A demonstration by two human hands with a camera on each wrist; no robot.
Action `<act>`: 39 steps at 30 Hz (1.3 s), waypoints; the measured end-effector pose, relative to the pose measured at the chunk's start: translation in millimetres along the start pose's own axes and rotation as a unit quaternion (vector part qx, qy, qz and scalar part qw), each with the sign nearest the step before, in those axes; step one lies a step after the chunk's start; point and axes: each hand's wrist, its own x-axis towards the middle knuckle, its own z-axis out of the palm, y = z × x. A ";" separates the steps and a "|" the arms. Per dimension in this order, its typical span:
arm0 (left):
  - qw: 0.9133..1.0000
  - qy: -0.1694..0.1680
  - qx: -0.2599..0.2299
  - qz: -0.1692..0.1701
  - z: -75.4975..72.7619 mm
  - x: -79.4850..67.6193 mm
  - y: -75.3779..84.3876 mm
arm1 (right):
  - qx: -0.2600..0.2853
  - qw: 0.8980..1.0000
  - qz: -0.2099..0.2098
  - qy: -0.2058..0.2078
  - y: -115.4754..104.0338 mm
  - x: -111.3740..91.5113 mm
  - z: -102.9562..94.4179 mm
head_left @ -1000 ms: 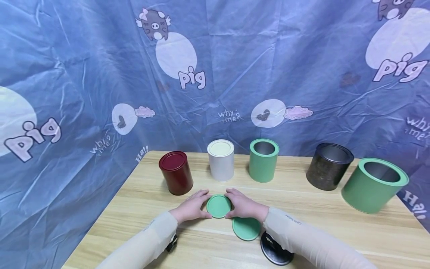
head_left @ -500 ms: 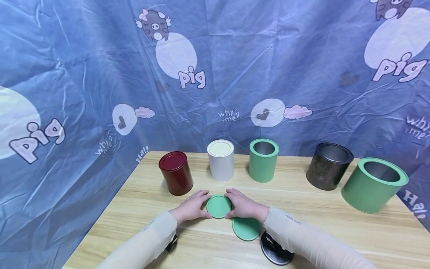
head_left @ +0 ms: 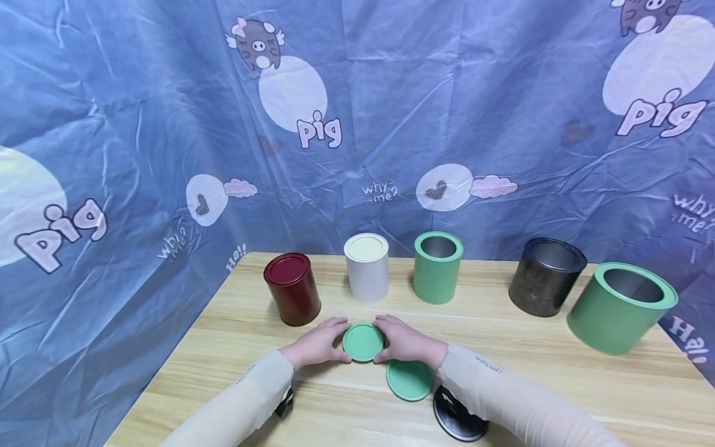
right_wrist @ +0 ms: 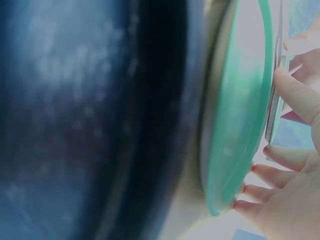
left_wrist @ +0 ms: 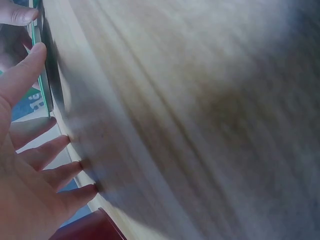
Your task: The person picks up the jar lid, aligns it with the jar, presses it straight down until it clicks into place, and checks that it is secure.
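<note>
A round green can lid (head_left: 363, 343) is held between both hands over the wooden table. My left hand (head_left: 318, 343) grips its left edge, thumb at the near side and forefinger at the far side. On the opposite edge my right hand (head_left: 408, 340) has thumb and forefinger set the same way. In the left wrist view the lid (left_wrist: 46, 95) shows edge-on, with the other fingertips reaching down to the table. Below the right hand lies a second green lid (head_left: 409, 381). A black lid (head_left: 447, 421) sits partly under the right sleeve.
Along the back stand a dark red can (head_left: 296, 295), a white can (head_left: 368, 276), an open green can (head_left: 437, 279), an open black can (head_left: 539, 285) and a larger open green can (head_left: 606, 320). A blue printed cloth (head_left: 391, 93) hangs behind the table (head_left: 212, 366).
</note>
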 end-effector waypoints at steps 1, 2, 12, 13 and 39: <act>1.000 -0.001 -0.003 0.001 -0.5 0.0 0.2 | 0.001 1.000 -0.001 0.000 -0.1 -0.1 -0.2; 1.000 -0.002 -0.006 0.002 -1.2 -0.1 0.6 | 0.003 1.000 -0.002 0.000 0.0 0.0 -0.4; 0.999 0.001 -0.025 0.024 -5.8 3.5 0.7 | 0.047 0.998 -0.030 0.013 1.9 1.3 -4.6; 0.999 0.001 -0.026 0.025 -5.7 3.9 0.4 | 0.048 0.998 -0.032 0.013 2.1 1.5 -5.0; 0.998 -0.014 -0.058 0.014 -14.6 4.0 6.0 | 0.078 0.996 -0.030 0.027 5.8 -2.9 -10.3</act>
